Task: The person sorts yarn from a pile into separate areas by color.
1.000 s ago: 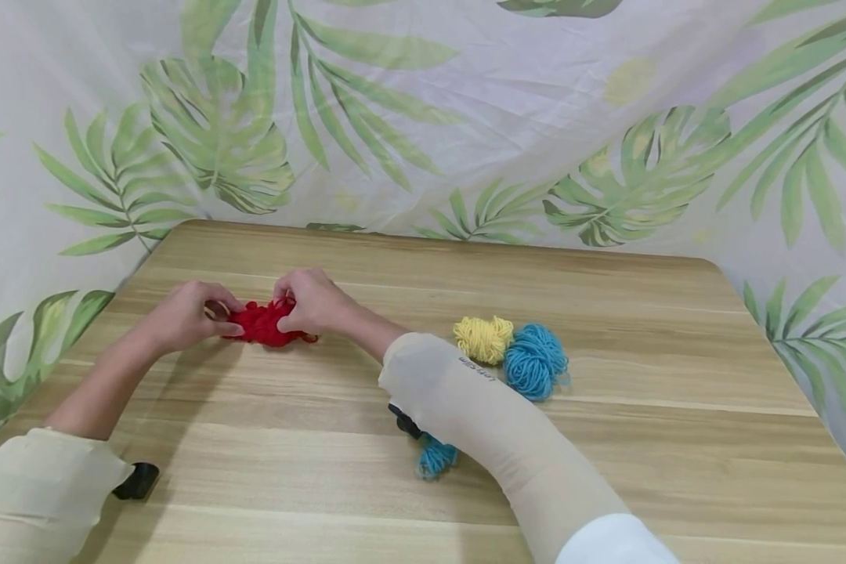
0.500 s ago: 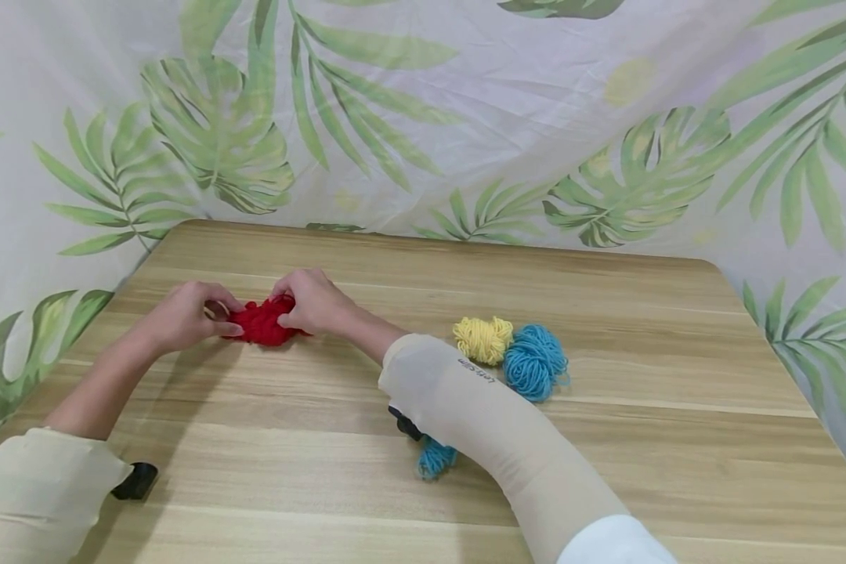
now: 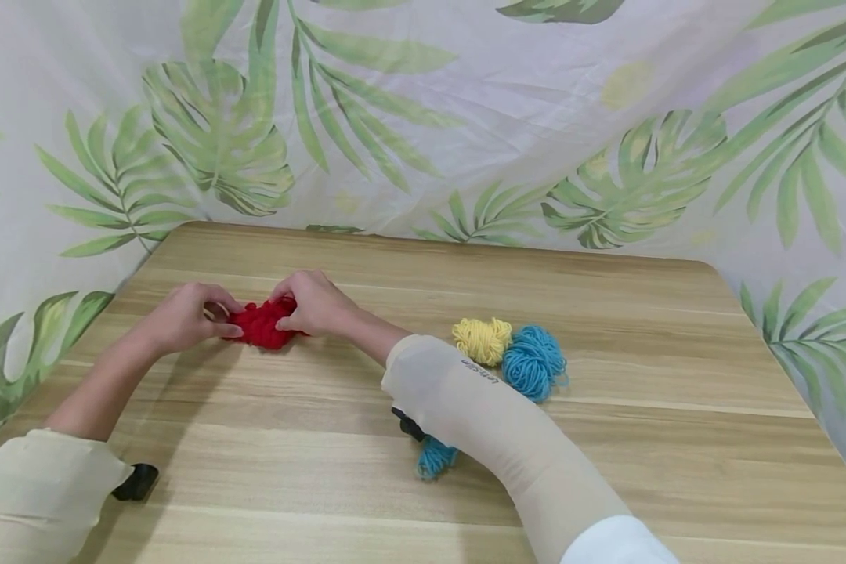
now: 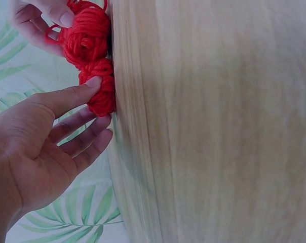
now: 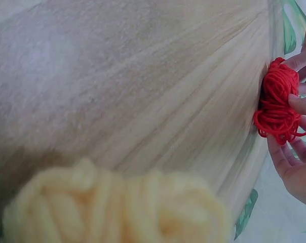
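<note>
Two red yarn bundles (image 3: 262, 325) lie against each other at the left of the table in the head view. My left hand (image 3: 183, 317) pinches the left one between thumb and fingers. On the other side, my right hand (image 3: 317, 304) grips the right one, partly covering it. In the left wrist view the rounder red bundle (image 4: 86, 38) touches the smaller red bundle (image 4: 98, 83), which sits under my left thumb. Loose loops hang from the red yarn (image 5: 277, 119) near my right hand in the right wrist view.
A yellow yarn bundle (image 3: 482, 341) touches a blue yarn ball (image 3: 534, 363) right of the middle. Another blue yarn bundle (image 3: 436, 459) shows partly under my right forearm. The wooden table (image 3: 310, 478) ends at a leaf-print cloth (image 3: 395, 117) behind it.
My right hand has shifted very slightly left, and the loose red loops beside it are less visible. My left hand and the other yarn stay in place.
</note>
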A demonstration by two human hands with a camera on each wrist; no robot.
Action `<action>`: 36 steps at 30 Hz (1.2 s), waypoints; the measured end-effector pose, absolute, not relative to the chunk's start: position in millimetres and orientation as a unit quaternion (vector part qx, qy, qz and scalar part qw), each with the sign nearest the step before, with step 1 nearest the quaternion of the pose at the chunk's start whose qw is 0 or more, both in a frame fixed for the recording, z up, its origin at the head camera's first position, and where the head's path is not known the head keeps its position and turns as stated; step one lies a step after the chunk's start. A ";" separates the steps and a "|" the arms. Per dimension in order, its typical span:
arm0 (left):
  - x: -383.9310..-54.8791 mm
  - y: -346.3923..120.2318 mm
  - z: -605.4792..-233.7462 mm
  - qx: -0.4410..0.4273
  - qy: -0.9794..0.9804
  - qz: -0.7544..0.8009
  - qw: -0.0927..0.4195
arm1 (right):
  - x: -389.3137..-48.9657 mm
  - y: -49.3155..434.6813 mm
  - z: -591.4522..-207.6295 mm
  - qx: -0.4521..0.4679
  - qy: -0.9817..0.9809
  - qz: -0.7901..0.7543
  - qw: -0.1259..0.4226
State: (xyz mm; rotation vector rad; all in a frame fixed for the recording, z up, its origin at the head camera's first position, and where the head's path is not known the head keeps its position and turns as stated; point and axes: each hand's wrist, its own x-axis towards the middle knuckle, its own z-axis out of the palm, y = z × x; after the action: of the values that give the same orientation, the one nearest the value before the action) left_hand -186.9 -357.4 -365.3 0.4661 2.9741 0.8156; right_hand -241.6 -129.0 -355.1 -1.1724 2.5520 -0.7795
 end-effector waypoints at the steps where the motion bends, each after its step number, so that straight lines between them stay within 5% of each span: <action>1: -186.9 -357.2 -365.1 0.150 0.953 0.261 0.012 | -241.2 -128.1 -354.3 -0.398 0.870 -0.266 0.115; 17: -189.2 -359.2 -359.6 0.147 0.958 0.246 0.031 | -238.5 -107.5 -333.4 -0.400 0.868 -0.266 0.129; 36: -191.6 -346.5 -348.5 0.159 0.958 0.236 0.037 | -236.0 -25.6 -306.7 -0.411 0.843 -0.314 0.149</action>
State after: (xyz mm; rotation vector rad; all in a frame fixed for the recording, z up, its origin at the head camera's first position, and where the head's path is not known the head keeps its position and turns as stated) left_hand -191.6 -346.5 -348.5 0.4867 2.9407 0.7240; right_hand -236.0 -25.6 -306.7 -1.1825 2.4222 -0.9019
